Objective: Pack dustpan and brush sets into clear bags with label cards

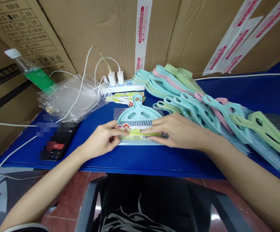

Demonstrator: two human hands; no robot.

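Head view: pale-blue dustpan (137, 109) lies flat on the blue table (152, 161), handle pointing away, between the hands. Left hand (105, 136) and right hand (178, 130) each pinch one end of the yellow label card (137, 134), presumably to keep it level; whether the clear bag (117, 112) is gripped too, cannot tell. Loose brushes (247, 135) lie rightward, seemingly placed within reach.

Blue tabletop (140, 161), cardboard boxes (101, 29) behind, reddish tiled floor (68, 193)
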